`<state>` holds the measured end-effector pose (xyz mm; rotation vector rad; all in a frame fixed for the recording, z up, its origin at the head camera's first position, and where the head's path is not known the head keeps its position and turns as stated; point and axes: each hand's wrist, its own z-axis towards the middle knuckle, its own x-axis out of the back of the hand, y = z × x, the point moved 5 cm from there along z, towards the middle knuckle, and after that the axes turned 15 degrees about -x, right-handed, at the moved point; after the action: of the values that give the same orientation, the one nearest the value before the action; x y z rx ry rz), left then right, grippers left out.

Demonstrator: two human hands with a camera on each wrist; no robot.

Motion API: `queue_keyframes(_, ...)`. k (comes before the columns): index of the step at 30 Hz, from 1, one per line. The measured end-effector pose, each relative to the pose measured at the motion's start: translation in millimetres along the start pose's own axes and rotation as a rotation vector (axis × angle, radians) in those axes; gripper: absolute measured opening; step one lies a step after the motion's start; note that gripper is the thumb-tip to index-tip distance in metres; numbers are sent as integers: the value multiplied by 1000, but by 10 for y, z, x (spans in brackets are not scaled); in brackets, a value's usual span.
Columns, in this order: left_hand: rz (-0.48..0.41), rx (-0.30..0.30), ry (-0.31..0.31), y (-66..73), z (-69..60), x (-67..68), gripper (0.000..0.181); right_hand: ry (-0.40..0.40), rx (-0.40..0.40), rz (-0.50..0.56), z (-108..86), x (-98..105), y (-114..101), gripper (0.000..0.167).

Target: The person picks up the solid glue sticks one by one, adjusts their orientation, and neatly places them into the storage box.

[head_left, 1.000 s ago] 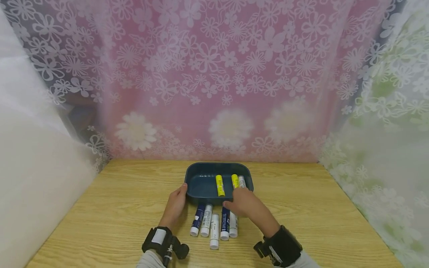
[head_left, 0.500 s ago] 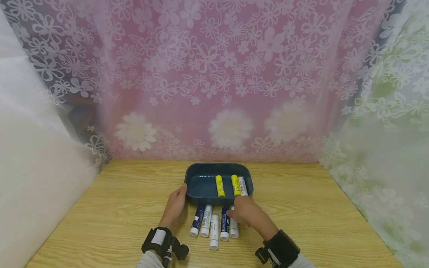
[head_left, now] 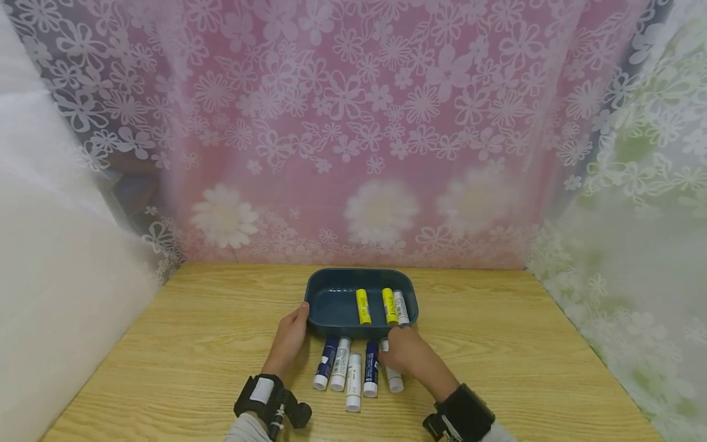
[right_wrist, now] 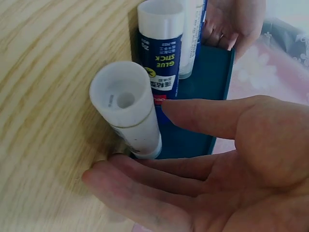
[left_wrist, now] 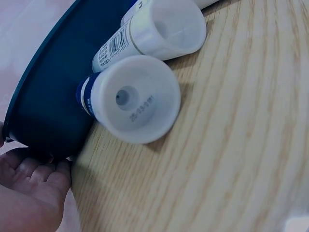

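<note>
Woodgrain tabletop [head_left: 508, 344], left fingers [left_wrist: 55, 178] curled round glossy tray [head_left: 334, 304], right fingers [right_wrist: 137, 193] loose beside smooth white cylinder [right_wrist: 135, 120].

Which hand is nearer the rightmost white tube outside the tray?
Right. The right hand is close beside that white tube; the left hand is farther off, holding the left end of the tray.
</note>
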<state>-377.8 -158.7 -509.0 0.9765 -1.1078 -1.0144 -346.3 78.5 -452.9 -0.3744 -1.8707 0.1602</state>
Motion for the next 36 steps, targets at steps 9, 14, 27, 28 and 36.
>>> queue_keyframes(9, 0, -6, 4, 18, -9, -5, 65, 29, 20, 0, 19, -23, 18, 26)
queue_keyframes(14, 0, -6, 11, 19, -3, -3, 65, 27, 24, 20, 15, -36, 28, 22)
queue_keyframes(27, 2, 14, 2, -15, -9, 1, 68, 39, 57, 62, 35, -62, 46, 15)
queue_keyframes(28, 2, 13, 2, -14, -9, 2, 68, 40, 56, 61, 33, -58, 47, 14)
queue_keyframes(36, -12, 17, 14, 12, -6, 4, 67, 54, 46, 61, 30, -53, 59, 20)
